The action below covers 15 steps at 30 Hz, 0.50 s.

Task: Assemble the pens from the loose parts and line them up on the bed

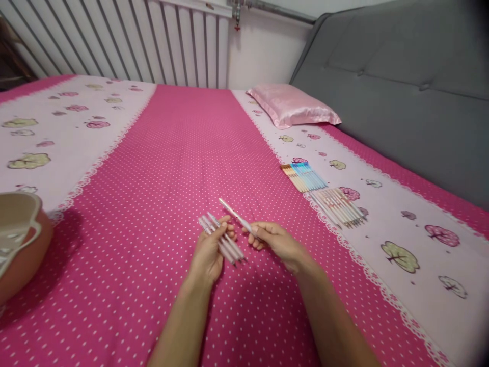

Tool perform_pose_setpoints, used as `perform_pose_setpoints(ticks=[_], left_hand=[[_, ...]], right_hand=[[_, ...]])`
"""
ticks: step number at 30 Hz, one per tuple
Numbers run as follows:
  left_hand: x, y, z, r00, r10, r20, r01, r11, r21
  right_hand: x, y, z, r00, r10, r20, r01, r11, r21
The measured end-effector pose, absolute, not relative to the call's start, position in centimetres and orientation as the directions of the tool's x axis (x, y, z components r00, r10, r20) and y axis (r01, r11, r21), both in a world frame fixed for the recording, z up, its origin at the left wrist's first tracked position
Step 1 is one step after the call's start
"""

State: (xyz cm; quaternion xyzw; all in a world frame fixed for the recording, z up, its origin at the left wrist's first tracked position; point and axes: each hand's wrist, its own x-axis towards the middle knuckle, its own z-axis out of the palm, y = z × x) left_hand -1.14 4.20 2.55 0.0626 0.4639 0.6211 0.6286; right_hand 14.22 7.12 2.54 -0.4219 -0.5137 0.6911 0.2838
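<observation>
Several pale pencils (230, 248) lie side by side in my left hand (210, 250), which is closed on them, their dark tips pointing down and right. My right hand (273, 239) pinches one whitish pencil (236, 215) near its lower end, and its other end slants up and left, above the bundle. To the right on the bed are two neat groups of pencils. The farther row of pencils (305, 176) runs from orange-brown to blue. A nearer row of pale pencils (340, 206) has dark tips toward me.
The bed's pink dotted cover (191, 137) spreads all round. A basin (26, 239) with white things inside stands at the left edge. Farther off are a pink pillow (292, 104), a grey headboard (401, 76) and a white radiator (153, 41).
</observation>
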Motion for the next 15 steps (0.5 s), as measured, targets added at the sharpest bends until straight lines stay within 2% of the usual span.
perform_pose_setpoints(ticks=[5,11,15], left_hand=[[-1.37,4.05,2.75,-0.065,0.889,-0.454,-0.85,0.189,0.492],[-1.23,3.96,2.49,-0.019,0.926,-0.376,-0.757,0.233,0.611],[-1.01,3.91,2.46,-0.057,0.942,-0.331,-0.734,0.185,0.654]], right_hand=[[14.34,6.86,2.79,-0.621,0.714,-0.324,-0.087,-0.473,-0.877],[14.15,6.85,2.53,-0.67,0.656,-0.347,-0.134,-0.566,-0.814],[14.19,6.95,2.44,-0.687,0.64,-0.345,-0.165,-0.599,-0.783]])
